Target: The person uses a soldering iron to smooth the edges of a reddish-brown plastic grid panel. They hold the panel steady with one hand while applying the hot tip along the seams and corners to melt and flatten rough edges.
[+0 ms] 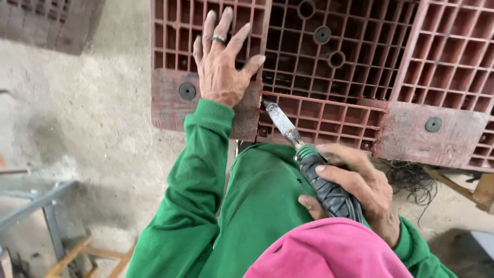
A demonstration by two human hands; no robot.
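While the view is being filled from twelve to three o'clock by a reddish-brown plastic pallet with a grid of open cells, the concrete floor is being shown across the nine o'clock side. The pallet is being seen from its underside, with flat corner blocks carrying round dark fasteners. A green sleeve and green trousers are being seen at six o'clock, with pink cloth lying at the bottom edge. A grey metal frame is being glimpsed at eight o'clock, well apart from the pallet. The left hand is being pressed flat, fingers spread wide, onto the pallet's corner block at eleven o'clock; nothing is being gripped by it, and a ring is being worn on one finger. The right hand is being closed around the black ribbed handle of a screwdriver at five o'clock. The tool's metal shaft is being pointed toward eleven o'clock, its tip touching the pallet just beside the left hand's block.
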